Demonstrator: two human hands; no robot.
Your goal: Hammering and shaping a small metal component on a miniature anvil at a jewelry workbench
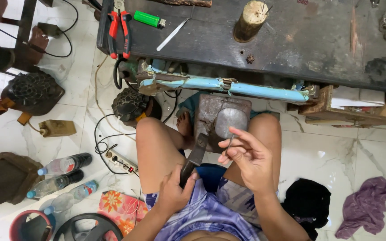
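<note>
A thin bent metal wire (229, 143), apparently unstruck yet, is pinched in the right hand (246, 156) above the grey steel anvil block (222, 117) between the knees, while the left hand (175, 192) clamps the dark-handled hammer (194, 158) low beside it.

Worn metal, scuffed wood and glossy stone around a seated person's two hands.

The left hand (174, 193) grips a hammer (194, 158) with a dark, matt handle and a dull metal head; the right hand (246, 154) pinches a thin, bright metal wire (229, 145). Between the knees stands a rusty, pitted metal block (206, 109) carrying a smooth, grey, polished oval plate (231, 121). The workbench (291, 44) is dark, stained, rough wood; near its left edge lie pliers (119, 31) with glossy red plastic grips and a shiny green plastic lighter (148, 18). The floor (358, 147) is glossy white marble, with a crumpled purple cloth (366, 206) on it.
</note>
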